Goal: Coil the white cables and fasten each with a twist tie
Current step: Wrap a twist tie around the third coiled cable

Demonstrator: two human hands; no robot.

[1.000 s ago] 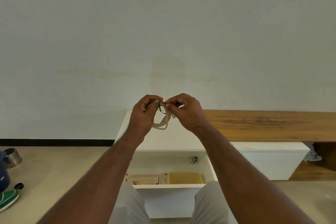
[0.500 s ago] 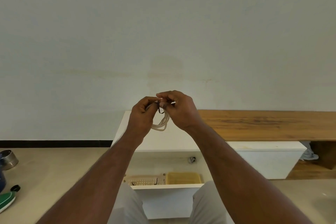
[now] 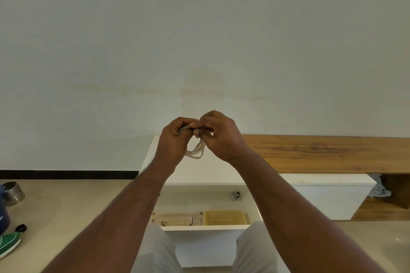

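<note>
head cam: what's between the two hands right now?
The coiled white cable, gripped at its top by the left hand and right hand; its loops hang in the gap between them in the head view.

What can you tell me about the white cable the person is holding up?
The white cable is thin and looks like soft plastic, gathered into a small coil of several loops. It is held up in the air in front of the wall. The left hand grips its top, where the strands bunch together; the right hand pinches it beside that. The loops hang down between the hands. A small dark bit shows at the pinch.
</note>
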